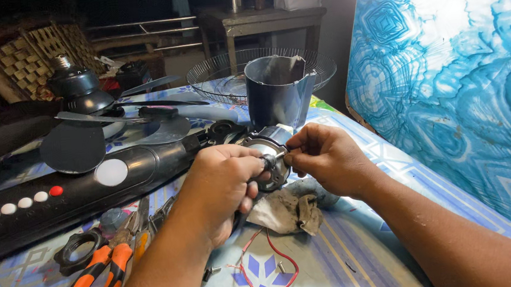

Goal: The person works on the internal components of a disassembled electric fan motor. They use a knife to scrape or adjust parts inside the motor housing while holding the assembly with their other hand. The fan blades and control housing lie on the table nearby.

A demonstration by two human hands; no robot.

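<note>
Left hand: left hand (222, 182) curled tight around the round grey metal motor body with a short steel shaft (269, 160), thumb laid against the shaft stub.
Right hand: right hand (323, 156) pinched shut, fingertips (290, 156) on the shaft end, touching the left thumb.
Handling: looks dense and rigid; bare metal, probably slick with grease. Best gripped around the casing, not by the thin shaft or wires.
Motor look: disc-shaped, dull silver rim, dark centre, held just above the blue patterned tablecloth (349, 257).
Below: dirty grey rag (288, 211), loose red wire (271, 270).
Left: orange-handled pliers (93, 284), long black plastic fan column with white and red buttons (77, 188).
Behind: dark cylindrical metal housing (279, 93), wire fan grille (220, 82).
</note>
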